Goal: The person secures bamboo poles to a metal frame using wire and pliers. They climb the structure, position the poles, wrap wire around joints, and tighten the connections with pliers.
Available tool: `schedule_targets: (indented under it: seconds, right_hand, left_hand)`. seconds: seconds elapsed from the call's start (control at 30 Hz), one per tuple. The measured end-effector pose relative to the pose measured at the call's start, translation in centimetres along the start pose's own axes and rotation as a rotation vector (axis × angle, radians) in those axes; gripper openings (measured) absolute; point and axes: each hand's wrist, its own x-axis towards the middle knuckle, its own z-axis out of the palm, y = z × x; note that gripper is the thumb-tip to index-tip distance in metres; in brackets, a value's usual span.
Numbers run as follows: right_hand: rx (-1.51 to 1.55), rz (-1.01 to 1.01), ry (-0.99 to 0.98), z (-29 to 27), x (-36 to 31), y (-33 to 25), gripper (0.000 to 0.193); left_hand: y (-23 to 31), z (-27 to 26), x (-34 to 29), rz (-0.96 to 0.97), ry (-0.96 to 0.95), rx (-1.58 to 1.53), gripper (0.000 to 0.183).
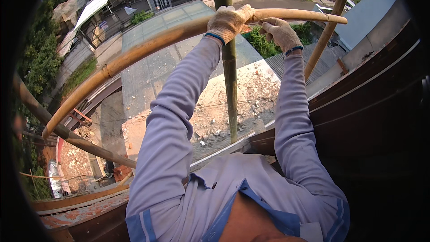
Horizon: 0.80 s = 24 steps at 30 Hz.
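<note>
A long bamboo pole [152,41] runs across in front of me, bowed by the fisheye view. It crosses an upright, darker bamboo pole [230,89]. My left hand [227,21], in a knitted work glove with a blue-green cuff edge, is wrapped over the horizontal pole at this crossing. Just right of the crossing and below the pole is my right hand [282,35], gloved the same way. Its fingers are curled and pinched together; whatever they hold is too small to make out. A small orange-red patch shows between the hands, its nature unclear.
A slanting bamboo pole [329,27] stands at the right, and another [85,145] crosses the lower left. Far below lie a debris-strewn roof [242,94], a greenish canopy [179,20] and a street with houses. A dark brown roof edge [358,89] is at my right.
</note>
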Motion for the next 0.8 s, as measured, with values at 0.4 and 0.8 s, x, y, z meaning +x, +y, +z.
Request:
schedule_targets:
  seconds: [0.4, 0.8]
  right_hand:
    - [0.356, 0.053, 0.291, 4.2, -1.1, 2.4, 0.034]
    - [-0.473, -0.030, 0.053, 3.1, 1.4, -2.3, 0.034]
  left_hand:
    - [-0.3, 0.3, -0.2, 0.059, -0.007, 0.022, 0.043]
    - [-0.7, 0.5, -0.2, 0.120, 0.183, -0.016, 0.032]
